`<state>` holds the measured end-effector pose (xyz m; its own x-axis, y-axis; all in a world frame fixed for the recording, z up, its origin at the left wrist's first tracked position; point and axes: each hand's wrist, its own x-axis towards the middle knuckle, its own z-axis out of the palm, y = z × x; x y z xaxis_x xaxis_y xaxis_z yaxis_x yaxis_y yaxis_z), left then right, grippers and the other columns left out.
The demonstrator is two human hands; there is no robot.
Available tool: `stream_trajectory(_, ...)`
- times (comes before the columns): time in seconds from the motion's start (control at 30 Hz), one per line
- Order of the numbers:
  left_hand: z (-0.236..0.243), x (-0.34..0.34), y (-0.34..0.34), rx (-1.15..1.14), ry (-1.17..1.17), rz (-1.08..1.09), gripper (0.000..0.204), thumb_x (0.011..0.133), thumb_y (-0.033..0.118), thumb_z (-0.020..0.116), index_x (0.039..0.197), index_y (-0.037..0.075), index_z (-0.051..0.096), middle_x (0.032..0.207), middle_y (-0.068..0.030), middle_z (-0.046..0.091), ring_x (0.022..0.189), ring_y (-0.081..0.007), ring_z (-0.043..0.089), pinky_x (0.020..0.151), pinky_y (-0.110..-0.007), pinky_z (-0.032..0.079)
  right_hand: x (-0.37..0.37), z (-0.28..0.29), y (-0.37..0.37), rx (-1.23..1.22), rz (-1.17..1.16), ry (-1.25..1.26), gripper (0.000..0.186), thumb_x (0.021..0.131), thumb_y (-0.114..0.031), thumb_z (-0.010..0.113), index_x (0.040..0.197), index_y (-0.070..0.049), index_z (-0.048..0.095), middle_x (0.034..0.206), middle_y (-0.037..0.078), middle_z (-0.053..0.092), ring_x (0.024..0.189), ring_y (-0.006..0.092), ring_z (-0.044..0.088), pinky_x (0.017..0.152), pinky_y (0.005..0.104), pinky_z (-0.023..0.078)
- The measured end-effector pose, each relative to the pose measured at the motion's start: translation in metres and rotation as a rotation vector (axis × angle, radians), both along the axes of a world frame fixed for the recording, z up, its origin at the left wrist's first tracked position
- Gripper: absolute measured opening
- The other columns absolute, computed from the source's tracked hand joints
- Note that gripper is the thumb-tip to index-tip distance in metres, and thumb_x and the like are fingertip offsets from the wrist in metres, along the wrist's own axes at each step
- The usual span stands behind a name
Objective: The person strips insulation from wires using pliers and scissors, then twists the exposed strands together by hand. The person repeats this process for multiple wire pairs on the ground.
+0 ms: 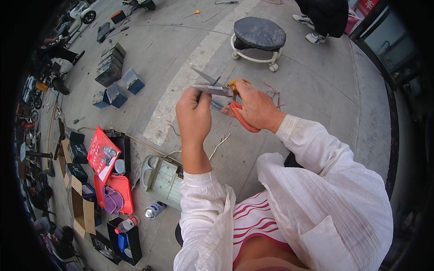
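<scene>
A pair of open scissors [220,91] is held up in front of me, blades pointing left. My right hand [261,106] is closed around its handles, one yellow and one orange-red. My left hand [194,109] is closed in a pinch close to the blades. A thin dark piece [216,81] shows between the blades, its lower part hidden by the blade and my fingers. Beneath the blades is a bluish, slender thing [216,105], too small to name.
A round black stool [260,34] on casters stands ahead. Several batteries [110,63] sit at far left. Nearer left are a pale green plastic casing [166,180], a spray can [155,210], a red toolbox [121,192] and an open cardboard box [82,212]. A person [323,20] is at upper right.
</scene>
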<state>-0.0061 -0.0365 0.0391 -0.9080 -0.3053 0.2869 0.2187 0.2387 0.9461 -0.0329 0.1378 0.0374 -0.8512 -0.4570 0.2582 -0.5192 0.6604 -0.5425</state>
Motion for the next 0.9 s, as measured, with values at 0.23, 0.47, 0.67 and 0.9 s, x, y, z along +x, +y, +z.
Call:
stream_trajectory(0.23, -0.003, 0.0, -0.003, -0.103, 0.021, 0.001, 0.011, 0.087, 0.006, 0.059, 0.092, -0.004, 0.062, 0.075, -0.0147, 0.059, 0.067, -0.0223, 0.056, 0.063, -0.032, 0.044, 0.0, 0.006, -0.001, 0.043, 0.002, -0.109, 0.074, 0.076, -0.062, 0.07, 0.105, 0.003, 0.05, 0.09, 0.019, 0.063, 0.081, 0.0372, 0.065, 0.07, 0.0435, 0.051)
stream_trajectory(0.47, 0.003, 0.0, -0.001, -0.377, 0.036, -0.071, 0.026, 0.084, 0.02, 0.068, 0.079, -0.004, 0.057, 0.073, -0.0175, 0.058, 0.062, -0.0293, 0.054, 0.058, -0.036, 0.043, -0.003, 0.002, 0.006, -0.055, 0.013, -0.318, 0.071, 0.078, -0.062, 0.069, 0.098, 0.004, 0.051, 0.084, 0.019, 0.063, 0.078, 0.0345, 0.064, 0.069, 0.0405, 0.05)
stream_trajectory(0.67, -0.014, -0.005, 0.0, -0.216, 0.069, -0.077, 0.039, 0.078, 0.021, 0.078, 0.068, -0.002, 0.048, 0.058, -0.0084, 0.047, 0.054, -0.0165, 0.04, 0.049, -0.031, 0.035, -0.009, -0.008, 0.01, -0.12, 0.151, -0.389, 0.064, 0.083, -0.06, 0.065, 0.087, 0.002, 0.052, 0.076, 0.017, 0.056, 0.07, 0.0277, 0.053, 0.067, 0.0386, 0.045)
stream_trajectory(0.9, -0.024, -0.009, 0.006, -0.02, 0.123, -0.094, 0.043, 0.076, 0.013, 0.081, 0.062, 0.003, 0.041, 0.056, 0.0025, 0.037, 0.058, -0.0074, 0.03, 0.048, -0.025, 0.027, -0.013, -0.012, 0.013, -0.167, 0.225, -0.418, 0.06, 0.087, -0.057, 0.063, 0.085, 0.001, 0.05, 0.072, 0.014, 0.051, 0.068, 0.0246, 0.049, 0.065, 0.038, 0.044)
